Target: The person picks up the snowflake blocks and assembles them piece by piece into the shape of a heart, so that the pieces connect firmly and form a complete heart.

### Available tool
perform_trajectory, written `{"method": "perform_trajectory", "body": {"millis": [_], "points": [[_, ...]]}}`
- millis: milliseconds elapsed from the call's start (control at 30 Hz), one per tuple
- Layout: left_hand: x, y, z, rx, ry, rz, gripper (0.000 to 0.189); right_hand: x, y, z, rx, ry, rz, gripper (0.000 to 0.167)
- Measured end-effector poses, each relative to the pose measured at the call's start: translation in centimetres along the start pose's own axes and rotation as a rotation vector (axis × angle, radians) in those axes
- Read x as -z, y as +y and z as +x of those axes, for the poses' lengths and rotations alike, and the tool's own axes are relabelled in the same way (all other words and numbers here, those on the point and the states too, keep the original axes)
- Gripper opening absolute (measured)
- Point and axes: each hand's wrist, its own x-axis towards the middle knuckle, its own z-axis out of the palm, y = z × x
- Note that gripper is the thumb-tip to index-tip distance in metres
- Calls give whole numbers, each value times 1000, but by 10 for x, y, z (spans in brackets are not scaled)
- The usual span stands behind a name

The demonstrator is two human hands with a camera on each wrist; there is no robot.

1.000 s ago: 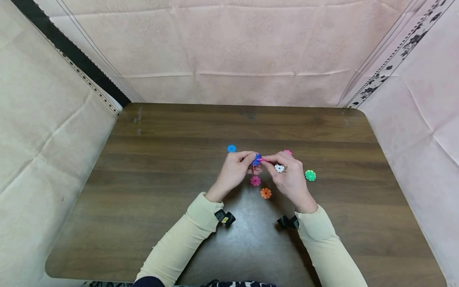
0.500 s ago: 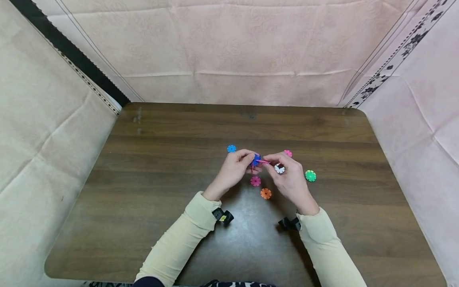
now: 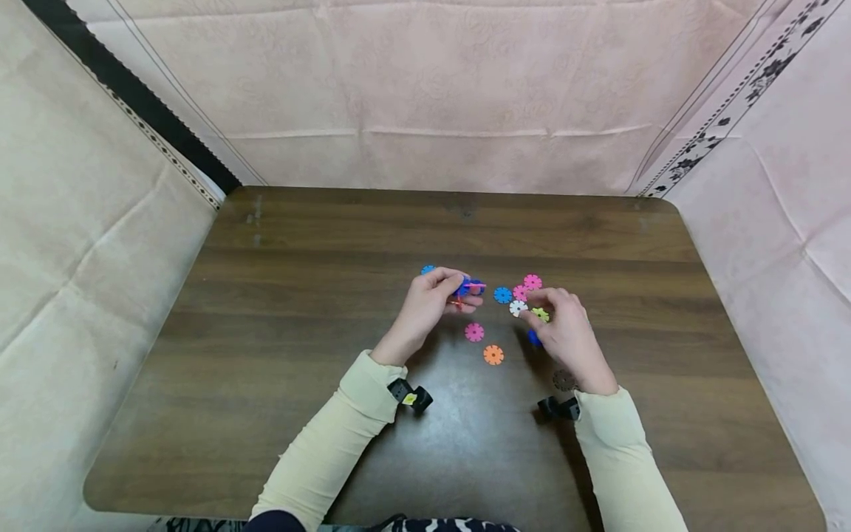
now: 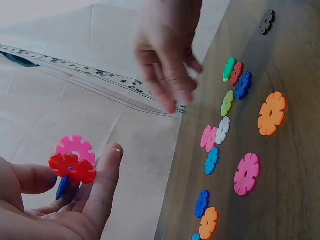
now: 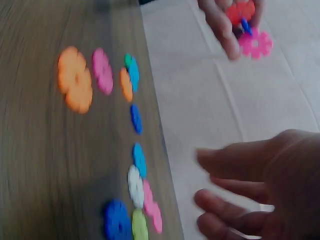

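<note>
My left hand (image 3: 422, 307) holds a small cluster of notched plastic discs joined by their slots. In the left wrist view the cluster shows a red disc (image 4: 73, 168), a pink disc (image 4: 75, 145) behind it and a blue disc (image 4: 62, 188) seen edge-on. Thumb and fingers grip it from the sides. My right hand (image 3: 568, 329) holds nothing; its fingers are loosely bent over the loose discs on the right. Near its fingertips in the head view lie a white disc (image 3: 518, 309), a yellow-green disc (image 3: 541, 315) and a dark blue disc (image 3: 534, 338).
On the wooden table (image 3: 319, 332), a magenta disc (image 3: 474, 332) and an orange disc (image 3: 493, 355) lie between the forearms. Farther back are a light blue disc (image 3: 502, 295) and a pink disc (image 3: 532, 281). A black disc (image 3: 564, 380) lies by the right wrist.
My right hand has let go of the pink disc and moved right, away from the cluster. My left hand keeps the cluster and has shifted slightly left and back.
</note>
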Motion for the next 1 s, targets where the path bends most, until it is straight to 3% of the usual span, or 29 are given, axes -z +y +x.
{"method": "perform_trajectory", "body": {"millis": [200,433,767,1000], "points": [[1,1,-1,10,49,-11,25,4,13,-4,-103,-150,-190,47],[2,2,-3,-4,52,-26,30,1,16,-6,-117,-217,-273,45],[2,2,-3,-16,59,-25,27,0,16,-4,-136,-240,-257,37],[1,4,-4,-18,42,-16,35,0,16,-2,-180,-253,-147,23]]}}
